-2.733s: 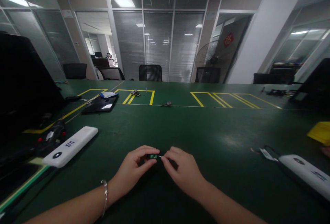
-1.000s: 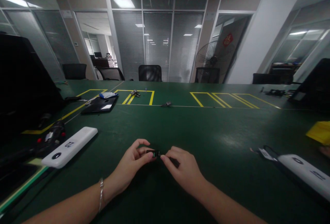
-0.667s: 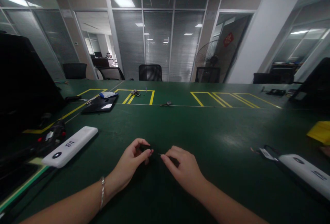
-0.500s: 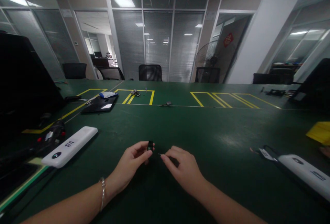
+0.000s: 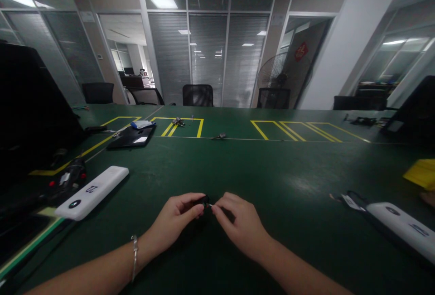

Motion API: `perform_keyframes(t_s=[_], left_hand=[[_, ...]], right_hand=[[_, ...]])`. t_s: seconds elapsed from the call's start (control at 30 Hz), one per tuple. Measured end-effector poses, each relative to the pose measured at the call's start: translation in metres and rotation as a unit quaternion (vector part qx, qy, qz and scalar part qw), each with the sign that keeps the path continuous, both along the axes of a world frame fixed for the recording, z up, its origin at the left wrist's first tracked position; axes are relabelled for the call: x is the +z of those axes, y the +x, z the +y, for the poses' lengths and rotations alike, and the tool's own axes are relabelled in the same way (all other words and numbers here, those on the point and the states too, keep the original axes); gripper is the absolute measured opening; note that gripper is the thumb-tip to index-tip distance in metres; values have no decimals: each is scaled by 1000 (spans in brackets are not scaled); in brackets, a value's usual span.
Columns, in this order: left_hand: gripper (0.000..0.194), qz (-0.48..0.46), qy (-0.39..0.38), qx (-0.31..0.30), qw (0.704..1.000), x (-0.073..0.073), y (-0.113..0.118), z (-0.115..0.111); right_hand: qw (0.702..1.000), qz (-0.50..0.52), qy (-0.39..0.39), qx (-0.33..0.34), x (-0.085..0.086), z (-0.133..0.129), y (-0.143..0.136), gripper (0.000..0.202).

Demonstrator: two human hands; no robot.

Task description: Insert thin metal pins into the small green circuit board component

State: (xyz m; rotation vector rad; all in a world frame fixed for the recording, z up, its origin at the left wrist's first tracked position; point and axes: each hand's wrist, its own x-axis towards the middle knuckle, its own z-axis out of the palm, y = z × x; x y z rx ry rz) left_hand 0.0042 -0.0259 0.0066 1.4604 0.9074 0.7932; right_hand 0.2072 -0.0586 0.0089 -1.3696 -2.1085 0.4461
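Observation:
Between the thumb and fingers of my left hand (image 5: 181, 211) is a small black part (image 5: 205, 200) with a bit of green on it; its kind is too small to make out. Close by on the right, my right hand (image 5: 240, 215) pinches a tiny thin light-coloured piece (image 5: 210, 205). The tip of that piece points at the black part, and I cannot tell whether the two touch. Both hands are closed, just above the dark green table (image 5: 224, 168).
White power banks lie at left (image 5: 93, 193) and right (image 5: 403, 229). A black tablet-like slab (image 5: 131, 137) is at the far left, and a small metallic item (image 5: 220, 136) lies ahead. Dark monitors (image 5: 30, 113) flank the table. Part of another person's hand (image 5: 428, 198) shows beside a yellow object (image 5: 421, 175).
My left hand has turned the black part from upright to tilted, facing my right hand, and lowered it slightly. The gap between the part and the thin piece has narrowed. My right hand barely moved.

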Motion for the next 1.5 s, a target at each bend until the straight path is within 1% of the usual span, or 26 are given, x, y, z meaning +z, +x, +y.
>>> perform_keyframes(t_s=[0.23, 0.4, 0.63, 0.8, 0.93, 1.0, 1.07, 1.17, 1.4, 1.5], left_hand=[[29, 29, 19, -11, 999, 0, 0, 0], [28, 22, 22, -12, 999, -2, 0, 0], [25, 25, 25, -10, 999, -1, 1, 0], [28, 22, 11, -12, 1000, -2, 3, -1], [35, -19, 1, -21, 1000, -4, 4, -1], [34, -25, 9, -23, 999, -6, 3, 0], [32, -12, 12, -17, 1000, -7, 2, 1], [35, -5, 0, -10, 1000, -8, 2, 2], [29, -95, -73, -21, 993, -8, 0, 4], [29, -103, -99, -22, 990, -6, 1, 4]], right_hand=[[1000, -27, 5, -13, -1, 0, -1, 27], [999, -37, 6, -11, 2, -2, -2, 26], [998, -54, 3, -12, 3, -3, -2, 26], [998, -63, 6, -14, 3, -3, -1, 26], [997, -73, 1, -29, 2, -1, 0, 27], [997, -76, 4, -32, 2, 0, 0, 26], [997, -76, 9, -30, 1, 0, 0, 25], [997, -69, 8, -24, 1, 0, 0, 26], [999, -49, 1, -19, 2, 1, 1, 26], [999, -43, 1, -17, 1, 1, 2, 26]])
